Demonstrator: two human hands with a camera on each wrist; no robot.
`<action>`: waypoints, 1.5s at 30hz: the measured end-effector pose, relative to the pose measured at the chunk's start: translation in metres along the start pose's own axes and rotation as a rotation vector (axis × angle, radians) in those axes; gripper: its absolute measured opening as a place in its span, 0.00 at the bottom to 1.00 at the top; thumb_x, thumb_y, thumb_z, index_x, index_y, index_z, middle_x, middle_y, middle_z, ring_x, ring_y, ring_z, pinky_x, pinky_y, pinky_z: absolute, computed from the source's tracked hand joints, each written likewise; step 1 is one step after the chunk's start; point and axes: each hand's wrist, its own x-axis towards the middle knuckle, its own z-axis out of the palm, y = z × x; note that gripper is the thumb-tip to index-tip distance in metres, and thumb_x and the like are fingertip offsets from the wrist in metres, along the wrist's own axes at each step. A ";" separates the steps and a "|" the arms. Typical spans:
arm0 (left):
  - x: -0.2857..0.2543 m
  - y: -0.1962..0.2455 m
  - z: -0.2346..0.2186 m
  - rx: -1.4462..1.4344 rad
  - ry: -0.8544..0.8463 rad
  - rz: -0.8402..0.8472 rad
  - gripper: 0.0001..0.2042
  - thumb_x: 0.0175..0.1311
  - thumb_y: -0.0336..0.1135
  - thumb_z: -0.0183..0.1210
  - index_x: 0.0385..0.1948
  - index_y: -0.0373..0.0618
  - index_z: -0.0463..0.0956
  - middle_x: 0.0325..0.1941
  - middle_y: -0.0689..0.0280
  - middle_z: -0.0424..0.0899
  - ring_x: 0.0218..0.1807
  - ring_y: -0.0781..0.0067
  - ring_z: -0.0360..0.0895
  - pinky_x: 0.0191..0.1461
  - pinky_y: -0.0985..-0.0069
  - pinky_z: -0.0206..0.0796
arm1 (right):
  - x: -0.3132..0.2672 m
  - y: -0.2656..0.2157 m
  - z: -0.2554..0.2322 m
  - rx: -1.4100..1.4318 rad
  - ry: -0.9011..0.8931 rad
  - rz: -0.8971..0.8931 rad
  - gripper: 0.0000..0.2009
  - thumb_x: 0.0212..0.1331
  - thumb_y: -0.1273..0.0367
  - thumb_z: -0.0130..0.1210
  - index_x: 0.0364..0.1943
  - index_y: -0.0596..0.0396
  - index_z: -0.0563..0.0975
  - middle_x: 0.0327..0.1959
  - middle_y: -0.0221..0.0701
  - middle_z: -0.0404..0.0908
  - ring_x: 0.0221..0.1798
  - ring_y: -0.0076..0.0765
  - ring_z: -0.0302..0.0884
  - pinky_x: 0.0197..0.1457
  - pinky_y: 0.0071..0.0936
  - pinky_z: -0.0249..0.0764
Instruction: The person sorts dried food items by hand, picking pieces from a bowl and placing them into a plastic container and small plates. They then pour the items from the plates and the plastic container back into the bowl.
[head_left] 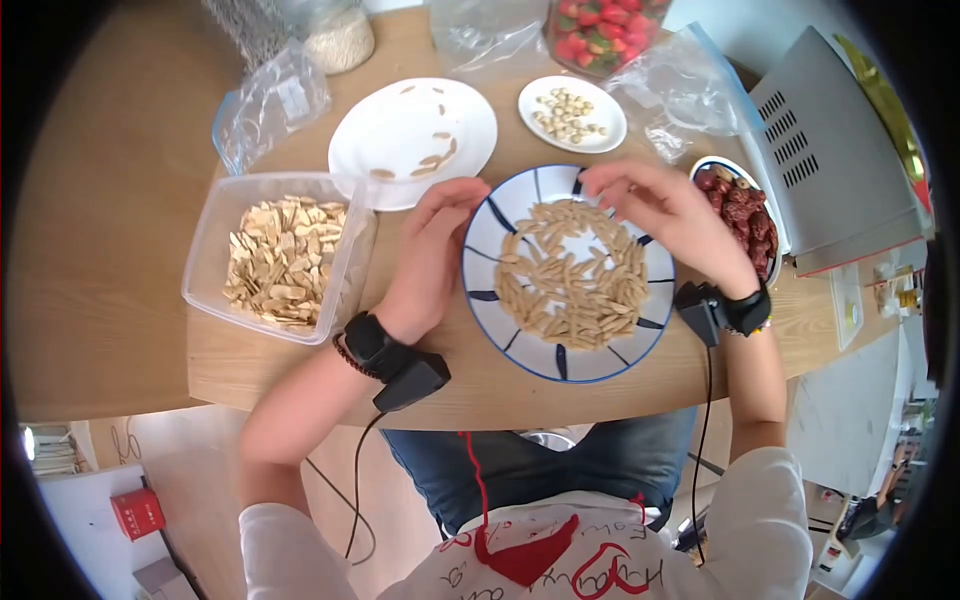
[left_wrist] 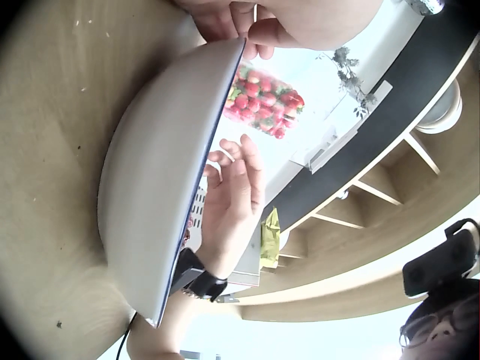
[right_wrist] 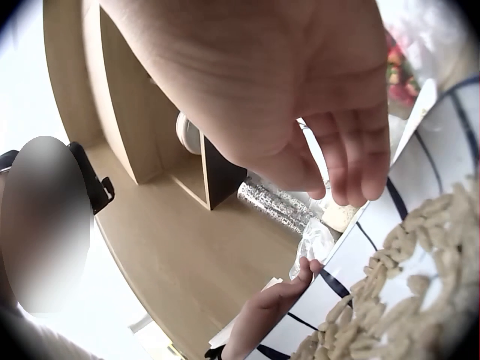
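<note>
A white dish (head_left: 484, 310) with blue stripes and a blue rim stands before me, its middle covered with beige, long, pointed pieces (head_left: 570, 285). From the side, in the left wrist view, the dish (left_wrist: 161, 157) shows a deep outer wall. My left hand (head_left: 428, 260) rests at the left rim, and its fingertips (right_wrist: 306, 268) show right at the edge in the right wrist view. Over the upper right rim is my right hand (head_left: 670, 212), its fingers loosely bent and nothing visible between them.
Pale dried slices (head_left: 285, 265) fill a clear plastic box (head_left: 200, 270) at left. Behind stand a white plate (head_left: 360, 135) with a few beige pieces, a small plate (head_left: 610, 105) of round cream pieces, and strawberries (head_left: 600, 35). Red dates (head_left: 742, 215) sit at right; plastic bags (head_left: 280, 100) lie around.
</note>
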 end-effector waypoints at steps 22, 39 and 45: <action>-0.015 -0.005 0.129 1.900 -0.895 0.509 0.33 0.60 0.55 0.52 0.65 0.51 0.54 0.65 0.47 0.53 0.67 0.45 0.52 0.68 0.60 0.47 | -0.003 0.063 0.009 0.865 0.278 -0.157 0.17 0.67 0.60 0.43 0.35 0.61 0.75 0.25 0.25 0.70 0.27 0.19 0.67 0.31 0.18 0.68; -0.010 -0.007 0.104 1.919 -1.015 0.829 0.22 0.63 0.43 0.50 0.56 0.45 0.62 0.50 0.52 0.64 0.50 0.52 0.67 0.54 0.61 0.63 | 0.000 0.066 0.010 0.663 0.198 -0.222 0.12 0.65 0.67 0.43 0.35 0.61 0.75 0.24 0.24 0.70 0.26 0.17 0.67 0.29 0.17 0.67; -0.004 -0.020 0.105 1.973 -0.800 0.549 0.15 0.65 0.42 0.48 0.47 0.44 0.63 0.39 0.53 0.64 0.40 0.51 0.72 0.37 0.61 0.70 | -0.002 0.064 0.009 0.625 0.179 -0.198 0.11 0.65 0.67 0.45 0.35 0.60 0.75 0.24 0.24 0.71 0.26 0.17 0.67 0.29 0.16 0.67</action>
